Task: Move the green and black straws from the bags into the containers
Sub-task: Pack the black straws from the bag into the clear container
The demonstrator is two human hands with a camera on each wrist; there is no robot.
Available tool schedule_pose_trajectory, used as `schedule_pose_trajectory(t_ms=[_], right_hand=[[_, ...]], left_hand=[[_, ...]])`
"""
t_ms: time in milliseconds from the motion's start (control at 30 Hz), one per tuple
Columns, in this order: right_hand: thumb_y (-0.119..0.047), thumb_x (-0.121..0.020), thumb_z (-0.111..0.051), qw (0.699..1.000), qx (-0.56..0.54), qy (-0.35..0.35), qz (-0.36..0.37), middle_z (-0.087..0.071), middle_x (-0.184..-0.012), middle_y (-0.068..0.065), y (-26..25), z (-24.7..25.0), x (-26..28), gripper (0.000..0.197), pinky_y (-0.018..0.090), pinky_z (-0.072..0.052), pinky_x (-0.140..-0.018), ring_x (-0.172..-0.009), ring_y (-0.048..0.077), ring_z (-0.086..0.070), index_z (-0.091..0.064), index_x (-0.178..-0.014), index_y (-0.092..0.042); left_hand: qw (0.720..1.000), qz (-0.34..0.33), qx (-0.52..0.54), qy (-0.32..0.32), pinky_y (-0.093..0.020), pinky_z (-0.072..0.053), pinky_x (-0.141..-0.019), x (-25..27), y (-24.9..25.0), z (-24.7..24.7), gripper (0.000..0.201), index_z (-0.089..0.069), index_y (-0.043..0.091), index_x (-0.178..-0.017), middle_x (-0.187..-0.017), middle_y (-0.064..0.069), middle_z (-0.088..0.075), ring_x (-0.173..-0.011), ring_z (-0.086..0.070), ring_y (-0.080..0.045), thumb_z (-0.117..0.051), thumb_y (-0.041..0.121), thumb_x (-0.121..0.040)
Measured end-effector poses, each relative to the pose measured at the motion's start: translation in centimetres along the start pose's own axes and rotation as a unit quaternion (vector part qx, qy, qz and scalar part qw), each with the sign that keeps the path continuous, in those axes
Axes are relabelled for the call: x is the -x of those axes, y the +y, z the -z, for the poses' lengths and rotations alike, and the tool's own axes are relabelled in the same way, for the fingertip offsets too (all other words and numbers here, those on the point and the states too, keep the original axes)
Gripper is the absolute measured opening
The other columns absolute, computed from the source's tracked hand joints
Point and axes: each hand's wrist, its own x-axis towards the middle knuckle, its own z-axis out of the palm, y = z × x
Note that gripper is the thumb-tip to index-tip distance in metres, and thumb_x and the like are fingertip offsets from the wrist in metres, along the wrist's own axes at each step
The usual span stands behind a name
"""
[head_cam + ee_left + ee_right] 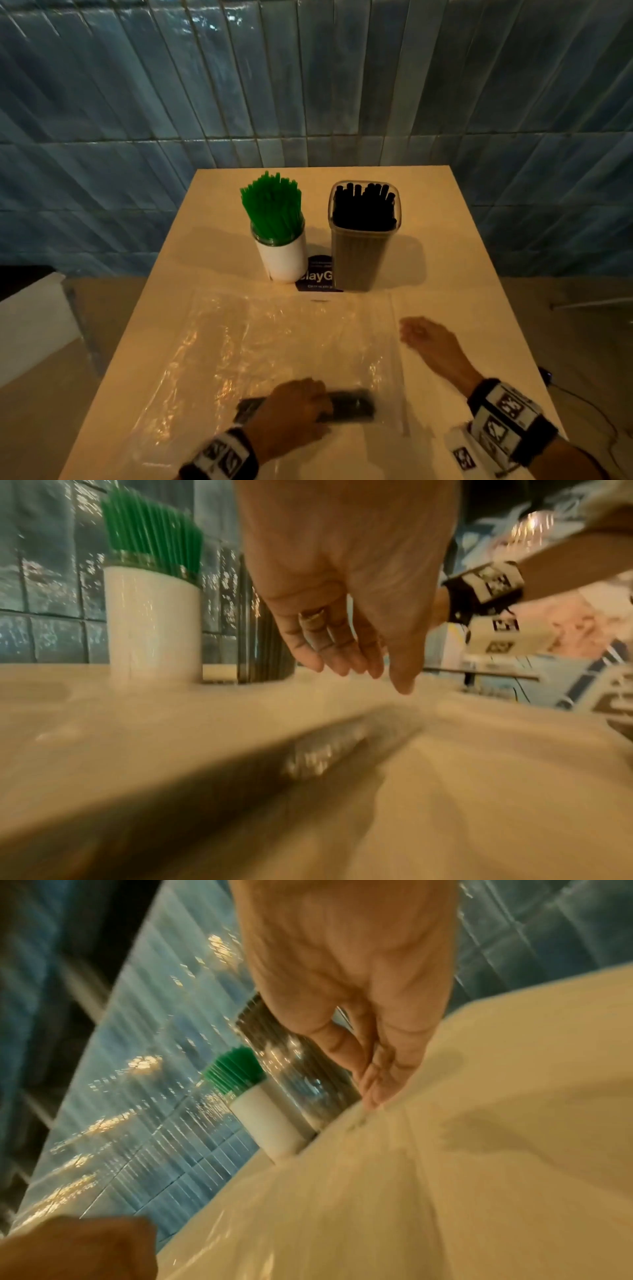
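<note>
Now the left hand (296, 409) is down over the last bundle of black straws (349, 407), which lies near the table's front edge under or inside a clear plastic bag (274, 339); the film blurs which. From the head view the fingers seem to curl over the bundle, yet the left wrist view shows them hanging fairly straight above a dark smear, so I cannot tell whether it grips or just reaches. The right hand (428, 337) sits at the bag's right edge, fingers pressed together on the plastic in the right wrist view, probably pinning it so the bundle slides out cleanly. Behind them, the green straws (272, 205) stand fanned in a white cup (284, 258), and more black straws fill the tall clear box (363, 236) just beside it, so most of the job looks done. Between the two containers a dark label (317, 275) on the table (462, 260) reads "layG", the rest hidden.
</note>
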Motion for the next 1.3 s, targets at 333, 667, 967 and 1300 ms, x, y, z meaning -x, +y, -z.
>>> schedule_pose_trajectory(t_ms=[333, 667, 967, 1300], right_hand=[[-0.003, -0.080, -0.063, 0.962, 0.177, -0.209, 0.020, -0.065, -0.109, 0.004, 0.7, -4.3, 1.5, 0.039, 0.020, -0.053, -0.074, -0.090, 0.012, -0.064, -0.061, -0.115, -0.020], [-0.034, -0.077, -0.067, 0.846, 0.419, -0.279, 0.177, -0.047, -0.120, 0.005, 0.9, -7.1, 1.4, 0.046, 0.030, -0.044, -0.091, -0.109, 0.023, -0.050, -0.055, -0.119, -0.018], [-0.030, -0.081, -0.068, 0.838, 0.427, -0.267, 0.208, -0.051, -0.124, 0.006, 0.4, -8.7, 2.7, 0.045, 0.029, -0.037, -0.100, -0.114, 0.023, -0.049, -0.052, -0.119, -0.013], [-0.031, -0.090, -0.057, 0.840, 0.423, -0.262, 0.217, -0.052, -0.069, -0.009, 0.2, -10.3, 4.0, 0.024, 0.013, -0.045, -0.059, -0.065, 0.008, -0.050, -0.053, -0.067, -0.025]], left_hand=[[0.995, 0.003, -0.043, 0.092, -0.014, -0.054, -0.061, 1.5, -0.8, -5.9, 0.042, -0.046, 0.032, -0.106, -0.092, 0.015, -0.068, -0.072, -0.066, 0.002, -0.067, 0.040, -0.071], [0.992, 0.018, -0.057, 0.108, -0.014, -0.052, -0.055, 0.7, -0.9, -6.2, 0.045, -0.074, 0.030, -0.078, -0.081, 0.016, -0.069, -0.068, -0.066, 0.000, -0.094, 0.036, -0.038], [0.991, -0.013, -0.054, 0.122, -0.012, -0.051, -0.057, 1.1, -1.3, -6.4, 0.041, -0.070, 0.036, -0.079, -0.075, 0.019, -0.065, -0.066, -0.062, 0.002, -0.090, 0.037, -0.044], [0.990, -0.027, -0.043, 0.135, -0.014, -0.053, -0.068, 1.7, -1.9, -6.7, 0.025, -0.055, 0.036, -0.106, -0.093, 0.018, -0.067, -0.078, -0.063, 0.004, -0.046, 0.035, -0.083]])
